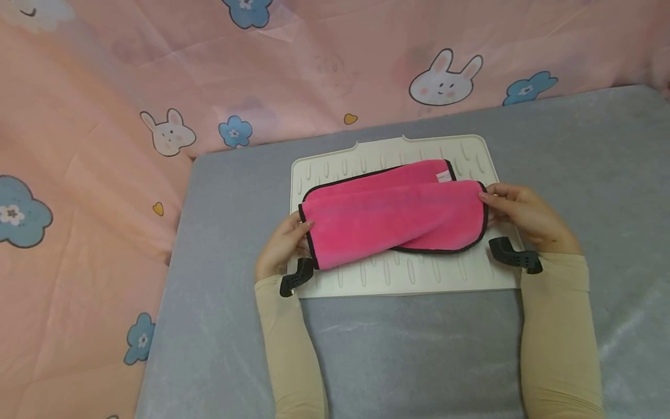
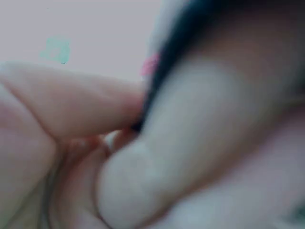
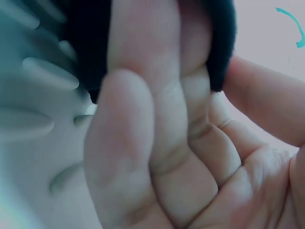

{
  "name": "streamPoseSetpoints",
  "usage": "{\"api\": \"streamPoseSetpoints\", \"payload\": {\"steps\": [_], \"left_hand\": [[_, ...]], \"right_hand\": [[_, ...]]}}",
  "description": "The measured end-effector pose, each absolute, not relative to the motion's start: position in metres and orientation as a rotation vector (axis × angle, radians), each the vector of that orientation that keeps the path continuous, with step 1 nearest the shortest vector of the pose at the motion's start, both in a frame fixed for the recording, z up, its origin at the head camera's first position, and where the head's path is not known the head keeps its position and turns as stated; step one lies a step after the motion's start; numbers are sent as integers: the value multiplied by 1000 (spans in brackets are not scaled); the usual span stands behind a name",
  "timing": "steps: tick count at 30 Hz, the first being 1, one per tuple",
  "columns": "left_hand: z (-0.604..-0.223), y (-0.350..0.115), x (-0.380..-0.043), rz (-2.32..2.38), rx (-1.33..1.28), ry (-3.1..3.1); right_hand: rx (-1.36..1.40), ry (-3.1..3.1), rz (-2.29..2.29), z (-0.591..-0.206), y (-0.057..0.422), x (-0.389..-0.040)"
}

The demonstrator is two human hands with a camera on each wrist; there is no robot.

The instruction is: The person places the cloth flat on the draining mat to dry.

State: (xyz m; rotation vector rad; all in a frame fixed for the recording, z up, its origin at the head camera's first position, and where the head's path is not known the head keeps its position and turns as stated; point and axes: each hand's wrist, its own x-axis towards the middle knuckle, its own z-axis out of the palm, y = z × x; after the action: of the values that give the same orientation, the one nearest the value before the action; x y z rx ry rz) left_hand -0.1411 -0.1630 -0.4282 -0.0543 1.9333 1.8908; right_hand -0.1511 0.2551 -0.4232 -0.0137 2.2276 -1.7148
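Note:
A bright pink towel (image 1: 384,218) with black edging lies folded over itself in the head view, its upper layer slanting across the lower one. My left hand (image 1: 282,244) pinches the towel's left edge, thumb on top and fingers underneath. At the right end, my right hand (image 1: 526,212) holds the upper right edge between thumb and fingers. In the right wrist view, several fingers (image 3: 164,114) reach under the dark edging (image 3: 223,43). The left wrist view is blurred, with the dark edging (image 2: 164,71) between thumb and fingers. A small white label (image 1: 444,176) shows on the lower layer.
Beneath the towel lies an off-white ridged draining mat (image 1: 387,279) with a raised rim, on a grey cloth-covered table (image 1: 419,355). A pink curtain (image 1: 314,70) with rabbits and flowers hangs behind and to the left. Black camera mounts (image 1: 515,256) sit at both wrists.

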Motion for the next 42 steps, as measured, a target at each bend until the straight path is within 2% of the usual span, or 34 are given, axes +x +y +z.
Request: {"api": "streamPoseSetpoints", "payload": {"steps": [13, 18, 25, 36, 42], "left_hand": [[-427, -173, -138, 1611, 145, 1937], [-429, -169, -141, 1781, 32, 2014], [-427, -164, -145, 1961, -99, 2167], [-432, -168, -143, 1743, -100, 2159], [-431, -169, -145, 1772, -219, 2206]], "right_hand": [[-77, 2199, -1410, -421, 261, -149], [-121, 2207, -1348, -421, 260, -148], [-151, 2230, -1500, -417, 261, -147], [-227, 2138, -1208, -412, 273, -139], [-207, 2202, -1186, -417, 273, -141]]}}
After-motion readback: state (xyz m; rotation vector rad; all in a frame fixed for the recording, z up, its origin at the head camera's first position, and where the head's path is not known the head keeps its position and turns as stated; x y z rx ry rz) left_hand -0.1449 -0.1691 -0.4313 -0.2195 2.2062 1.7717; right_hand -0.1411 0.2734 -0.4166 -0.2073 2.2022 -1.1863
